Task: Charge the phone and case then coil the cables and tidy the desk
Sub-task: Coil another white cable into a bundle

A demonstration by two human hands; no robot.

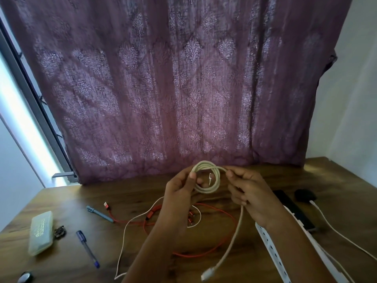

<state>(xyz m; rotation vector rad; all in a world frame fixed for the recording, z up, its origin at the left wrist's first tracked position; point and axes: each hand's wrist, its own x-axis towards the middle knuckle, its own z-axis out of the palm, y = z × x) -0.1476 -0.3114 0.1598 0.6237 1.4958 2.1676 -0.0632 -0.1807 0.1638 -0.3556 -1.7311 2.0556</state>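
While a translucent, rounded plastic case (40, 232) lies flat at the desk's left edge, contents unreadable, two slim pens (88, 249) rest beside it on the wood-grain desk (204, 201). Thin orange cable (204, 252) sprawls loose mid-desk. Left hand (180, 193) pinches a round coil of the thick white cable (208, 176), raised above the desk. Right hand (251, 198) grips the coil's free length, which dangles to a plug. Long white power strip (271, 248) and dark flat phone (293, 209) lie right.
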